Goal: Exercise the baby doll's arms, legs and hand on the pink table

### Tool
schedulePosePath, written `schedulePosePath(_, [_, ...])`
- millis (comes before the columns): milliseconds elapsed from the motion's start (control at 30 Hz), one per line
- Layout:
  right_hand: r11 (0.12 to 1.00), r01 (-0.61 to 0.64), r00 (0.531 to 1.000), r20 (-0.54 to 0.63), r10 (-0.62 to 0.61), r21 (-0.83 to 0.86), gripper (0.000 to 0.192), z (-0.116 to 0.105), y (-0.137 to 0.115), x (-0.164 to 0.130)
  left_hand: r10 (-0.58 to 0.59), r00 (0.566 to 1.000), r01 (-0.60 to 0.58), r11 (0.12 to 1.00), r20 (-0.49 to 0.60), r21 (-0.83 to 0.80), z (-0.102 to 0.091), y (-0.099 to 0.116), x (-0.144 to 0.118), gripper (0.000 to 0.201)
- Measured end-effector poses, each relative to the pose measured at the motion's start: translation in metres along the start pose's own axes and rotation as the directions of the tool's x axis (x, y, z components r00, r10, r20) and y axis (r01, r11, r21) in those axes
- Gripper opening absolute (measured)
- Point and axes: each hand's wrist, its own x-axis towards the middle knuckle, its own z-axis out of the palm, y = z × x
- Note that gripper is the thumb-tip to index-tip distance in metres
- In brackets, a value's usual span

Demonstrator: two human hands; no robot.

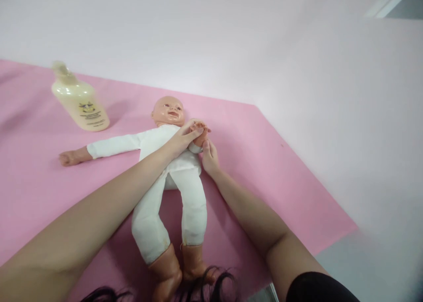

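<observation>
The left hand (185,139) reaches across the doll's chest and closes its fingers over the doll's small hand (200,132), while the right hand (209,157) sits just beneath, thumb and fingers pinched on the wrist, though how firmly is hard to tell from this angle. The doll (172,161) lies on its back on a pink mat (280,183), its other arm stretched out sideways. A cream bottle (79,99) stands near the doll's head, apart from it.
</observation>
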Motion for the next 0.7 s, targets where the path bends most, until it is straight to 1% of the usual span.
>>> schedulePosePath(67, [0.999, -0.009, 1.0, -0.011, 0.009, -0.031, 0.054, 0.001, -0.002, -0.001, -0.027, 0.999, 0.027, 1.0, 0.024, 0.006, -0.001, -0.002, 0.0, 0.044])
schedulePosePath(100, [0.999, -0.007, 1.0, -0.002, 0.007, -0.046, 0.055, 0.001, -0.003, -0.001, -0.048, 0.998, 0.047, 0.998, 0.042, 0.035, -0.001, -0.002, 0.0, 0.047])
schedulePosePath(167, [0.997, 0.016, 0.999, 0.029, -0.014, -0.071, 0.055, 0.001, -0.007, -0.002, -0.08, 0.993, 0.069, 0.988, 0.083, 0.135, -0.001, -0.001, -0.001, 0.047])
schedulePosePath(267, [0.995, 0.059, 0.996, 0.073, -0.053, -0.084, 0.056, 0.0, -0.011, -0.001, -0.082, 0.988, 0.045, 0.964, 0.134, 0.262, 0.0, 0.002, -0.003, 0.051])
schedulePosePath(367, [0.994, 0.075, 0.991, 0.119, -0.066, -0.077, 0.058, -0.002, -0.011, -0.001, -0.071, 0.99, 0.032, 0.956, 0.124, 0.292, 0.001, 0.005, -0.004, 0.062])
schedulePosePath(433, [0.995, 0.048, 0.991, 0.125, -0.037, -0.088, 0.065, -0.002, -0.011, 0.0, -0.088, 0.991, 0.053, 0.952, 0.102, 0.302, 0.001, 0.005, -0.005, 0.066])
schedulePosePath(500, [0.995, 0.008, 0.993, 0.115, 0.003, -0.097, 0.068, -0.001, -0.01, 0.001, -0.12, 0.989, 0.088, 0.948, 0.089, 0.305, 0.001, 0.005, -0.004, 0.065])
schedulePosePath(567, [0.996, -0.019, 0.995, 0.1, 0.027, -0.084, 0.068, 0.001, -0.01, 0.002, -0.14, 0.986, 0.108, 0.951, 0.091, 0.29, 0.0, 0.002, -0.003, 0.061])
schedulePosePath(700, [0.999, -0.02, 0.998, 0.057, 0.023, -0.045, 0.063, 0.003, -0.012, 0.002, -0.119, 0.984, 0.083, 0.964, 0.13, 0.253, -0.004, -0.006, 0.0, 0.047])
